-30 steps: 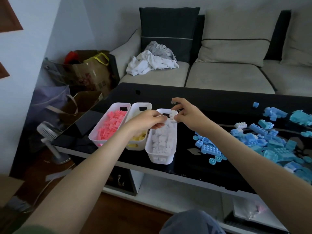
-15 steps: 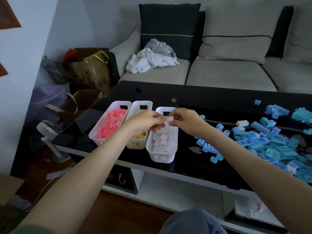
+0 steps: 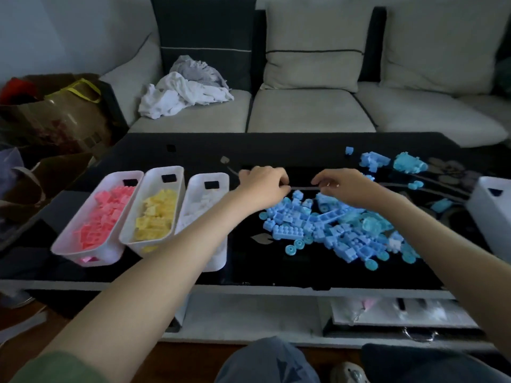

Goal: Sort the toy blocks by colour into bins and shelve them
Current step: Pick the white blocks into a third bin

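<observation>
Three white bins stand side by side on the left of the black table [image 3: 290, 147]: the pink-block bin [image 3: 83, 233], the yellow-block bin [image 3: 177, 172] and the white-block bin [image 3: 221, 179]. A heap of blue blocks [image 3: 331, 228] lies to the right of them. My left hand [image 3: 265, 186] hovers at the heap's far left edge with curled fingers. At the heap's far side, my right hand [image 3: 343, 186] has its fingers bent down. The fingertips are hidden, so I cannot tell whether either hand holds a block. More blue blocks [image 3: 376, 161] lie further back.
Another white bin [image 3: 495, 208] stands at the table's right edge. A sofa [image 3: 309, 109] with a heap of clothes [image 3: 188, 92] is behind the table. Paper bags [image 3: 55, 111] crowd the floor to the left. A lower shelf [image 3: 249, 308] runs under the tabletop.
Both hands left the white-block bin, where they held a white block together, and moved right to the blue heap. The white block is no longer seen in them. The camera turned right.
</observation>
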A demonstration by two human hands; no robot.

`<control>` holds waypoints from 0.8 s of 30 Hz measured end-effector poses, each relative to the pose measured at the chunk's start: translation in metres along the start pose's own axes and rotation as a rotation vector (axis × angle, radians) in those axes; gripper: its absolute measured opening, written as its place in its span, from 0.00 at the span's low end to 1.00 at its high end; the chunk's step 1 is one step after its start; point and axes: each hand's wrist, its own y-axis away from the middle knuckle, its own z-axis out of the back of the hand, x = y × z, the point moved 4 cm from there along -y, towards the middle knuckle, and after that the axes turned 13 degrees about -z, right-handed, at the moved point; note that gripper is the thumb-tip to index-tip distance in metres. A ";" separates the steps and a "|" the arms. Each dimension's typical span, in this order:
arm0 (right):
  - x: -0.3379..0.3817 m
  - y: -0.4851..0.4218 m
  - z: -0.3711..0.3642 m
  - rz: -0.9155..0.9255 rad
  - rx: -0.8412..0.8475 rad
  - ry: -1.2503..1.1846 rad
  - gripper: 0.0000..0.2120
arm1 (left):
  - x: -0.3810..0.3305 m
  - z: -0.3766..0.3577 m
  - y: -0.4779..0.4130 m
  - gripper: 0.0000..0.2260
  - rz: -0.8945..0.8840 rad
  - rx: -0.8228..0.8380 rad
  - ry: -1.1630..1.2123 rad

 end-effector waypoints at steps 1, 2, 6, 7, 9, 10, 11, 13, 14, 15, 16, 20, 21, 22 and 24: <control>-0.022 0.000 0.008 -0.053 0.005 0.017 0.10 | -0.014 -0.007 -0.012 0.12 -0.043 0.043 0.019; -0.041 0.001 0.015 -0.096 0.029 0.043 0.09 | -0.026 -0.013 -0.022 0.12 -0.076 0.085 0.035; -0.092 0.008 0.024 -0.187 0.202 0.166 0.07 | -0.060 -0.041 -0.060 0.13 -0.158 0.200 0.082; -0.095 0.008 0.021 -0.186 0.229 0.163 0.06 | -0.061 -0.047 -0.065 0.13 -0.166 0.217 0.098; -0.106 0.009 0.019 -0.185 0.256 0.149 0.05 | -0.068 -0.061 -0.081 0.15 -0.189 0.239 0.127; -0.108 0.009 0.018 -0.173 0.256 0.143 0.04 | -0.070 -0.066 -0.085 0.16 -0.197 0.239 0.136; -0.111 0.010 0.018 -0.157 0.252 0.135 0.03 | -0.072 -0.072 -0.090 0.16 -0.209 0.240 0.149; -0.115 0.016 0.020 -0.130 0.268 0.095 0.05 | -0.076 -0.082 -0.093 0.16 -0.245 0.254 0.173; -0.118 0.020 0.021 -0.135 0.297 0.086 0.07 | -0.078 -0.086 -0.093 0.16 -0.265 0.271 0.170; -0.124 0.026 0.019 -0.147 0.335 0.103 0.09 | -0.081 -0.092 -0.093 0.16 -0.279 0.292 0.152; -0.129 0.030 0.017 -0.154 0.367 0.151 0.11 | -0.082 -0.095 -0.093 0.16 -0.283 0.305 0.130; -0.141 0.039 0.006 -0.114 0.342 0.297 0.12 | -0.084 -0.097 -0.091 0.16 -0.271 0.279 0.091; -0.142 0.039 0.005 -0.099 0.314 0.301 0.11 | -0.085 -0.096 -0.090 0.15 -0.265 0.278 0.084; -0.142 0.040 0.004 -0.088 0.287 0.310 0.11 | -0.086 -0.095 -0.089 0.15 -0.264 0.281 0.078; -0.142 0.037 0.004 -0.072 0.246 0.349 0.09 | -0.088 -0.093 -0.084 0.15 -0.262 0.281 0.070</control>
